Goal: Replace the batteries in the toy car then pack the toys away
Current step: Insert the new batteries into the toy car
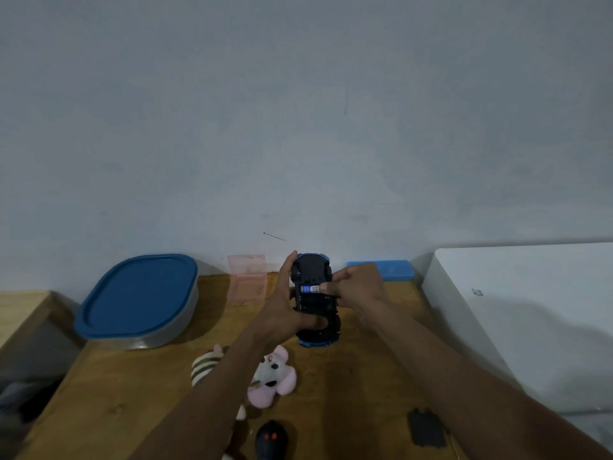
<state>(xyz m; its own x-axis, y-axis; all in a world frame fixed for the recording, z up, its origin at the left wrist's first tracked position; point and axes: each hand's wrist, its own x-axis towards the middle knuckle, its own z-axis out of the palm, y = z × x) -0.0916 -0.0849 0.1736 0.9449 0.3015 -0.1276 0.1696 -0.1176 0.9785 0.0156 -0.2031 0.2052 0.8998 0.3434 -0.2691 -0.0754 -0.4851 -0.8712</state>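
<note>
The left hand (285, 313) grips the upturned toy car (315, 277) above the tabletop (365, 360) while the right hand (356, 287) pinches a battery (309, 289), seemingly half-seated, which a skewed push could pop loose.

Light wooden worktop (132, 393): clear plastic tub w/ blue lid (139, 293) back L, pink see-through case (248, 280) and blue block (394, 269) by wall. Front: pink-white plush toy (275, 376), striped plush toy (207, 363), black red-buttoned remote (271, 439), flat black cover (426, 428).
</note>
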